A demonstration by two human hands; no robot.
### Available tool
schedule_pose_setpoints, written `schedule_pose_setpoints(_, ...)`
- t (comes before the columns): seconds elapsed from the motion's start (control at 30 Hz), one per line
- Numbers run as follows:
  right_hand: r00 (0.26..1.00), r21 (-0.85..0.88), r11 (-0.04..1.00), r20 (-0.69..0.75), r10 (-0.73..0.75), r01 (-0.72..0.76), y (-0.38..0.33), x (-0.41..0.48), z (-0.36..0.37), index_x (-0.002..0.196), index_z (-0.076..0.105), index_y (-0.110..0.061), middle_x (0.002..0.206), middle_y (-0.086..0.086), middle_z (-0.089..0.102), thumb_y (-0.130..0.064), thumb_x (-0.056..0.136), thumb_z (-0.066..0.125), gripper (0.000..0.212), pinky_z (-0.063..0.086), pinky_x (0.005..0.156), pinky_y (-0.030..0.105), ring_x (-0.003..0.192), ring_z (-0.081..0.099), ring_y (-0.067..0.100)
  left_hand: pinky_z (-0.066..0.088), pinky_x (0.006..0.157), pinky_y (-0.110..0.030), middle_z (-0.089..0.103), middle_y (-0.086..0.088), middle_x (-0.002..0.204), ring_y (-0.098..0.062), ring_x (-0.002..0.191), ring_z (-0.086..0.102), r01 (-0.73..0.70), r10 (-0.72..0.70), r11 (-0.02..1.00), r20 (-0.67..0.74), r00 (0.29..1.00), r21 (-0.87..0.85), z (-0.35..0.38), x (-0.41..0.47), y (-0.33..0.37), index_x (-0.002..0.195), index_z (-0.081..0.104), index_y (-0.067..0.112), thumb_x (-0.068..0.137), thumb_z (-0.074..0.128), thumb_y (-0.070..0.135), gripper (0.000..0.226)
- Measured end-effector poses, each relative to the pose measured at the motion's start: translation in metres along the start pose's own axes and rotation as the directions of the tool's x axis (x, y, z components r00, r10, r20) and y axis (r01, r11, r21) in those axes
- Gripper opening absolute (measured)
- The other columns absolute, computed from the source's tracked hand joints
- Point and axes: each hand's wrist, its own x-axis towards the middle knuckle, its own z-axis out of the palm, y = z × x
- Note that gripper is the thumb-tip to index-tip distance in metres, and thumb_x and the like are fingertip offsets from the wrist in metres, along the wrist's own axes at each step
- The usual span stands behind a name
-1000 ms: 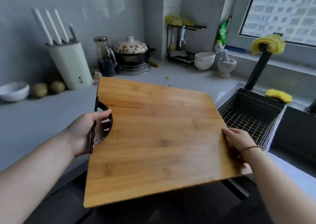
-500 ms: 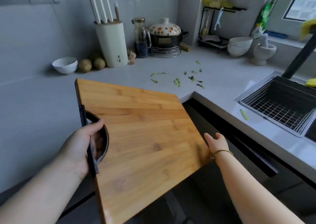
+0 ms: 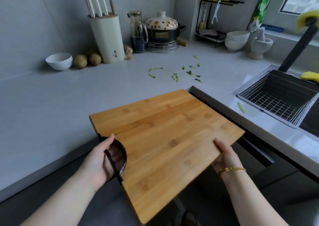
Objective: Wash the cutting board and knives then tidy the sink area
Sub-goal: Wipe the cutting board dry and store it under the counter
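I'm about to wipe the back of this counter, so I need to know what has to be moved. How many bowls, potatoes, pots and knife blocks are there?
White bowls: 2 (the right one may be a stack)
Potatoes: 2 in plain view
Lidded pots: 1
Knife blocks: 1
Total: 6

A home kitchen — a grey worktop (image 3: 69, 104) runs round a corner to a sink (image 3: 283, 103) with a wire basket. Along its back edge stand a knife block (image 3: 107, 39), a flowered lidded pot (image 3: 163, 29), bowls (image 3: 236, 40) and potatoes (image 3: 87, 60) — green peelings (image 3: 175, 77) lie mid-worktop.
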Motion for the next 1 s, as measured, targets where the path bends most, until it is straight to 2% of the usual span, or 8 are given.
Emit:
schedule_pose_setpoints(0.13, 0.994, -0.154, 0.982, 0.017, -0.106, 0.108, -0.020, -0.009, -0.010, 0.125, 0.039, -0.010, 0.093, 0.006, 0.058, -0.013, 0.092, 0.049, 0.034, 0.053, 0.046, 0.029, 0.072, 0.062, 0.020, 0.053, 0.069, -0.034, 0.058, -0.018, 0.111, -0.026, 0.091, 0.059, 0.120, -0.123, 0.988, 0.025, 0.992, 0.100, -0.025, 0.024, -0.010, 0.139, 0.032, 0.000, 0.089, 0.044, 0.048, 0.070)
schedule_pose_setpoints(0.27, 0.986, -0.304, 0.939, -0.007, -0.169, 0.159, -0.034, -0.017, -0.026, 0.112, 0.044, -0.011, 0.087, 0.005, 0.057, -0.017, 0.091, 0.052, 0.024, 0.045, 0.058, 0.034, 0.075, 0.057, 0.020, 0.043, 0.086, -0.033, 0.059, -0.013, 0.105, -0.023, 0.093, 0.056, 0.137, -0.158, 0.944, 0.047, 0.986, 0.300, -0.024, 0.037, -0.028, 0.132, 0.042, 0.008, 0.091, 0.044, 0.044, 0.055)
schedule_pose_setpoints(0.4, 0.984, -0.393, 0.909, -0.044, -0.173, 0.142, -0.030, -0.016, -0.047, 0.111, 0.048, -0.012, 0.087, 0.004, 0.058, -0.020, 0.089, 0.054, 0.024, 0.046, 0.070, 0.038, 0.077, 0.056, 0.020, 0.030, 0.111, -0.040, 0.046, -0.005, 0.139, -0.024, 0.126, 0.044, 0.128, -0.196, 0.734, 0.027, 0.980, 0.667, -0.030, 0.066, -0.047, 0.136, 0.044, 0.019, 0.085, 0.044, 0.059, 0.065)
schedule_pose_setpoints(0.47, 0.987, -0.432, 0.894, -0.042, -0.153, 0.120, -0.026, -0.012, -0.053, 0.110, 0.049, -0.012, 0.088, 0.003, 0.058, -0.021, 0.089, 0.055, 0.024, 0.044, 0.077, 0.041, 0.078, 0.056, 0.020, 0.042, 0.101, -0.038, 0.057, -0.003, 0.127, -0.023, 0.115, 0.054, 0.148, -0.263, 0.621, 0.028, 0.964, 0.770, -0.023, 0.072, -0.053, 0.128, 0.053, 0.021, 0.085, 0.042, 0.061, 0.059)
schedule_pose_setpoints(0.57, 0.996, -0.489, 0.870, -0.013, -0.086, 0.069, -0.016, 0.004, -0.056, 0.111, 0.048, -0.013, 0.090, 0.004, 0.059, -0.022, 0.089, 0.054, 0.025, 0.047, 0.071, 0.037, 0.080, 0.057, 0.021, 0.051, 0.082, -0.031, 0.066, -0.001, 0.106, -0.017, 0.097, 0.062, 0.123, -0.308, 0.635, 0.104, 0.946, 0.763, -0.006, 0.086, -0.061, 0.116, 0.061, 0.016, 0.090, 0.041, 0.052, 0.049)
schedule_pose_setpoints(0.7, 1.000, -0.584, 0.811, 0.020, -0.005, 0.016, 0.003, 0.040, -0.044, 0.119, 0.048, -0.009, 0.096, 0.006, 0.061, -0.027, 0.088, 0.056, 0.036, 0.049, 0.079, 0.040, 0.088, 0.059, 0.026, 0.046, 0.097, -0.039, 0.065, -0.007, 0.108, -0.024, 0.101, 0.060, 0.147, -0.232, 0.643, 0.009, 0.973, 0.752, -0.015, 0.103, -0.085, 0.116, 0.060, 0.008, 0.087, 0.052, 0.048, 0.050)
schedule_pose_setpoints(0.9, 0.998, -0.687, 0.726, 0.030, 0.061, -0.024, 0.038, 0.116, -0.017, 0.120, 0.050, -0.005, 0.085, -0.001, 0.056, -0.033, 0.088, 0.056, 0.043, 0.042, 0.080, 0.036, 0.077, 0.055, 0.017, 0.044, 0.086, -0.033, 0.061, -0.003, 0.090, -0.023, 0.091, 0.057, 0.160, -0.107, 0.741, -0.121, 0.987, 0.651, -0.039, 0.149, -0.109, 0.110, 0.059, 0.007, 0.089, 0.053, 0.039, 0.039)
schedule_pose_setpoints(1.0, 0.995, -0.720, 0.692, 0.025, 0.097, -0.049, 0.056, 0.157, -0.006, 0.124, 0.050, -0.004, 0.087, 0.001, 0.058, -0.033, 0.086, 0.058, 0.048, 0.045, 0.085, 0.037, 0.091, 0.057, 0.026, 0.044, 0.080, -0.031, 0.064, -0.008, 0.096, -0.024, 0.091, 0.058, 0.159, -0.057, 0.789, -0.187, 0.981, 0.593, -0.048, 0.176, -0.121, 0.102, 0.061, 0.006, 0.089, 0.054, 0.036, 0.033)
